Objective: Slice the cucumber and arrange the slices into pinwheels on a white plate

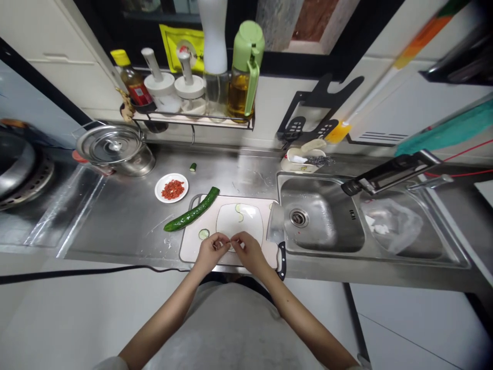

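So I've got some tiny dark bit [230, 241] pinched where my fingertips meet, too small to say what it is. My left hand [210, 252] and right hand [249, 252] are together on it, both about equally near. Its long axis seems to run side to side, but don't quote me. It's above the near edge of a squarish white plate [223, 221], which lies just beyond my hands with a thin pale-green curl [239, 212] on it.

The plate's on a pale pink cutting board [188, 250]. There's a round cucumber slice [204, 234] beside my left hand, and a long dark-green cucumber [192, 211] slants across the board's left edge, far end to the right. My left hand is nearer that one. A black-handled knife [275, 223] lies right of the plate.

All this is on a stainless-steel counter [127, 216], with a small round white plate [158, 192] of chopped red pieces [173, 189] farther left and a double steel sink [331, 205] to the right.
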Demonstrator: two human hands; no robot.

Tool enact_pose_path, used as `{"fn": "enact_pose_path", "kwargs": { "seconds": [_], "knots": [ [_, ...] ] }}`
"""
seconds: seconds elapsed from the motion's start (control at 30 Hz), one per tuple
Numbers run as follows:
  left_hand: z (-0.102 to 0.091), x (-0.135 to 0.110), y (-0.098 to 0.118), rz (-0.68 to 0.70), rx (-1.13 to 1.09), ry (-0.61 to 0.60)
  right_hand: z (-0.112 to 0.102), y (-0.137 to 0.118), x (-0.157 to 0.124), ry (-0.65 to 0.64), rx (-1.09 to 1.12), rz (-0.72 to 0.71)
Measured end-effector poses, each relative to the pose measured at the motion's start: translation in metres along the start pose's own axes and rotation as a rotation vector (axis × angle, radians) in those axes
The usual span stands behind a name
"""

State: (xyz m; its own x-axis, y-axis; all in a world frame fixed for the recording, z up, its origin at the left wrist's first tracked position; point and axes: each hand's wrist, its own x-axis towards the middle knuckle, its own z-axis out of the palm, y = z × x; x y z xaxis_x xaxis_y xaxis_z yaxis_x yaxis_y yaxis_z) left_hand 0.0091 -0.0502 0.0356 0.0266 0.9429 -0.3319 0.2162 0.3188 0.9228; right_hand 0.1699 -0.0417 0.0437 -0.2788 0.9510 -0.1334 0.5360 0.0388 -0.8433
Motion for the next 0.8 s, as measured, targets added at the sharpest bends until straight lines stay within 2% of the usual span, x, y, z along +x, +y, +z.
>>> {"fn": "enact_pose_path", "kwargs": {
  "seconds": [0.13, 0.27, 0.37, 0.43, 0.5, 0.6, 0.8],
  "knots": [
    [0.001, 0.005, -0.004, -0.030, -0.055, -0.037, 0.001, 0.002, 0.004, -0.032, 0.061, 0.059],
    [0.001, 0.012, 0.000, -0.065, -0.151, -0.027, -0.003, 0.003, 0.010, 0.009, 0.107, 0.099],
    [0.000, 0.017, 0.009, -0.248, -0.285, -0.007, -0.010, 0.001, 0.017, 0.054, 0.151, 0.091],
    [-0.001, 0.020, 0.015, -0.406, -0.406, -0.093, -0.016, -0.003, 0.021, 0.065, 0.191, 0.074],
    [-0.001, 0.023, 0.020, -0.496, -0.525, -0.206, -0.022, -0.007, 0.025, 0.057, 0.217, 0.056],
    [0.000, 0.027, 0.025, -0.497, -0.580, -0.282, -0.030, -0.012, 0.029, 0.039, 0.230, 0.032],
    [0.003, 0.029, 0.031, -0.427, -0.558, -0.252, -0.039, -0.005, 0.029, -0.021, 0.231, 0.018]
  ]
}}
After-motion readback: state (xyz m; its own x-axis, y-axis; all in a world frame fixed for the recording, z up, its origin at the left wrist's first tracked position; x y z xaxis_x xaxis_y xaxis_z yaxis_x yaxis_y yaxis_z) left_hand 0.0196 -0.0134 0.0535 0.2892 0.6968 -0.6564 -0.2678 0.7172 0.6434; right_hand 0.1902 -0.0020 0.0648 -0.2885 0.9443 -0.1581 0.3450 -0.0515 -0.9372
